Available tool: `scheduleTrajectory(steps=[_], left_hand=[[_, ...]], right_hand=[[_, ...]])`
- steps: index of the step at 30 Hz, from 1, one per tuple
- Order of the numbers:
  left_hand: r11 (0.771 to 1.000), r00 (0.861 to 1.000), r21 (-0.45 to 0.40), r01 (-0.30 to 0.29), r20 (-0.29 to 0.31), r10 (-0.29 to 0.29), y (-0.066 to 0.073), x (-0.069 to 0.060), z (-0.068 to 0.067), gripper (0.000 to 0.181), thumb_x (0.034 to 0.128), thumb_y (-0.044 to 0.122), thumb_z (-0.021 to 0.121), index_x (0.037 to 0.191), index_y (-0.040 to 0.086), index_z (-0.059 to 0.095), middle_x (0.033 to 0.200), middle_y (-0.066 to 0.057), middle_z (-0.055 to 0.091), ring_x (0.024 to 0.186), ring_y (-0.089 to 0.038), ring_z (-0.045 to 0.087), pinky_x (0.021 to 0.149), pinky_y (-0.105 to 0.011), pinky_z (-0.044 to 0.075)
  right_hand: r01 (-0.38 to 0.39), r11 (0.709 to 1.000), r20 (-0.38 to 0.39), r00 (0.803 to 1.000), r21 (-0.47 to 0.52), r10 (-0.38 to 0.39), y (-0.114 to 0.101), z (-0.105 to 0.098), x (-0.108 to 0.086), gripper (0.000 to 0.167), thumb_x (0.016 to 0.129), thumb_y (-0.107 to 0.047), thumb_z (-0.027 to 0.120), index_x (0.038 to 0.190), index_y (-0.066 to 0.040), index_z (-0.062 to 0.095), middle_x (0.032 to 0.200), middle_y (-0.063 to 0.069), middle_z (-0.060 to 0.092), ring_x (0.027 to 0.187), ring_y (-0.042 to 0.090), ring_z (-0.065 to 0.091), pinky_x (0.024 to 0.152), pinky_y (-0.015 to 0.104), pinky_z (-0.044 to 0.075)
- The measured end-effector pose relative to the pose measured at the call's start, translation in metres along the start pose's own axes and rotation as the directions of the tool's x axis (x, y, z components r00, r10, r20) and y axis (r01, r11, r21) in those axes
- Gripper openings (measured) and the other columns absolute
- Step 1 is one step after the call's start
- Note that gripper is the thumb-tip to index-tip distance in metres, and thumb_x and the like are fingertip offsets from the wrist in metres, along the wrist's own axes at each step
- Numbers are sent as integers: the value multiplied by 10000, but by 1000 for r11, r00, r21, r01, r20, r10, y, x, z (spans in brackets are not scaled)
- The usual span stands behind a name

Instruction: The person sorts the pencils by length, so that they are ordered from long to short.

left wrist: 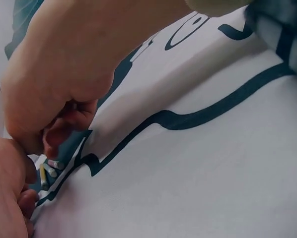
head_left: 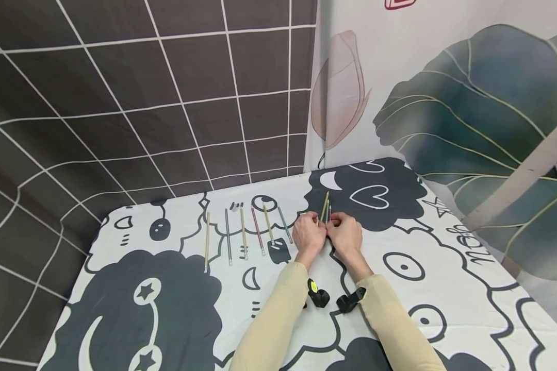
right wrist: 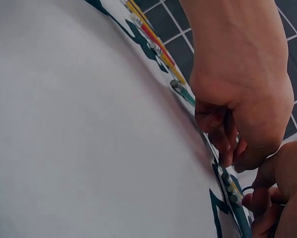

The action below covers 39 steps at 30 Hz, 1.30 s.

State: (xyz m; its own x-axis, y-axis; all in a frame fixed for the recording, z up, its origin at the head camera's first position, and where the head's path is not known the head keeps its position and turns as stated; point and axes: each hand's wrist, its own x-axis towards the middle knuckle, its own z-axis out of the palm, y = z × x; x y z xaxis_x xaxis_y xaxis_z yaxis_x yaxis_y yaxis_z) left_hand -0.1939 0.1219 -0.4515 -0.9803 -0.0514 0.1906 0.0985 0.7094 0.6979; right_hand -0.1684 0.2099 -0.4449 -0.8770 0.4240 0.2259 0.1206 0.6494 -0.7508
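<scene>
In the head view my left hand (head_left: 309, 233) and right hand (head_left: 345, 234) meet around a small group of pencils (head_left: 325, 207), yellow and dark. The fingers of both hands are curled at the pencils and pinch them from either side; the exact contact is partly hidden. In the left wrist view, pencil ends (left wrist: 50, 171) show between the right hand (left wrist: 64, 74) above and the left hand (left wrist: 7, 183) below. The right wrist view shows pencil ends (right wrist: 231, 189) between the left hand (right wrist: 243, 84) and the right hand (right wrist: 282, 193).
Left of the hands, several pencils lie spaced in a row, among them a red pencil (head_left: 258, 231), a teal pencil (head_left: 285, 225) and a yellow pencil (head_left: 207, 242). A black-and-white patterned cloth (head_left: 376, 330) covers the table. A dark gridded curtain (head_left: 190, 67) hangs behind.
</scene>
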Motion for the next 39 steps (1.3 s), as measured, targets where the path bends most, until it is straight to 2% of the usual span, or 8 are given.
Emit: scheduleTrajectory(steps=[6, 15, 20, 25, 28, 34, 39], left_hand=[[1000, 1000, 8, -13, -7, 13, -2, 2, 3, 147, 848, 156, 750, 982, 98, 757, 835, -15, 657, 815, -234, 663, 700, -374, 507], [999, 999, 28, -30, -14, 30, -1, 2, 5, 186, 823, 161, 771, 988, 78, 751, 847, -56, 650, 818, -256, 659, 716, -394, 508], [998, 999, 46, -39, -12, 40, -1, 3, 7, 181, 835, 166, 764, 993, 79, 751, 886, -77, 668, 826, -261, 664, 720, -402, 514], [996, 998, 73, -56, -14, 57, -1, 4, 9, 150, 839, 163, 753, 966, 84, 752, 870, -74, 666, 818, -252, 664, 708, -401, 516], [993, 997, 102, -66, -21, 68, 0, 5, 10, 83, 836, 160, 749, 886, 94, 737, 821, -63, 649, 785, -243, 657, 678, -390, 512], [986, 995, 141, -84, -37, 90, -1, 5, 10, 79, 835, 162, 747, 792, 104, 713, 773, -60, 647, 744, -241, 660, 642, -375, 507], [986, 992, 138, -91, -77, 102, -3, 3, 12, 79, 827, 147, 749, 774, 96, 720, 765, -62, 651, 721, -252, 659, 630, -379, 503]], right_hand=[[38, 999, -10, 999, 20, -37, 1, 2, -1, 197, 816, -39, 634, 964, 21, 749, 819, 148, 721, 793, 352, 681, 715, 492, 493], [45, 998, 0, 999, -38, -45, 0, 1, 0, 186, 827, -46, 668, 981, 12, 756, 821, 132, 725, 769, 338, 684, 678, 476, 505], [63, 998, 5, 998, 8, -63, -1, 0, 0, 176, 855, -37, 653, 985, 28, 752, 843, 158, 726, 784, 340, 687, 690, 469, 507], [58, 998, -15, 998, 10, -58, -3, 1, 0, 170, 824, -24, 637, 931, 48, 748, 775, 147, 708, 703, 320, 664, 614, 417, 489], [49, 999, -8, 999, -14, -49, -4, 0, 2, 155, 807, -37, 653, 906, 42, 743, 740, 119, 698, 675, 306, 654, 590, 397, 477], [4, 997, 48, 999, -74, 0, -6, -1, 8, 178, 826, -92, 677, 945, 20, 750, 806, 121, 725, 767, 337, 686, 662, 478, 515], [-13, 996, 59, 998, -84, 18, -5, 0, 10, 198, 838, -101, 669, 975, 20, 745, 839, 132, 731, 769, 324, 691, 661, 470, 522]])
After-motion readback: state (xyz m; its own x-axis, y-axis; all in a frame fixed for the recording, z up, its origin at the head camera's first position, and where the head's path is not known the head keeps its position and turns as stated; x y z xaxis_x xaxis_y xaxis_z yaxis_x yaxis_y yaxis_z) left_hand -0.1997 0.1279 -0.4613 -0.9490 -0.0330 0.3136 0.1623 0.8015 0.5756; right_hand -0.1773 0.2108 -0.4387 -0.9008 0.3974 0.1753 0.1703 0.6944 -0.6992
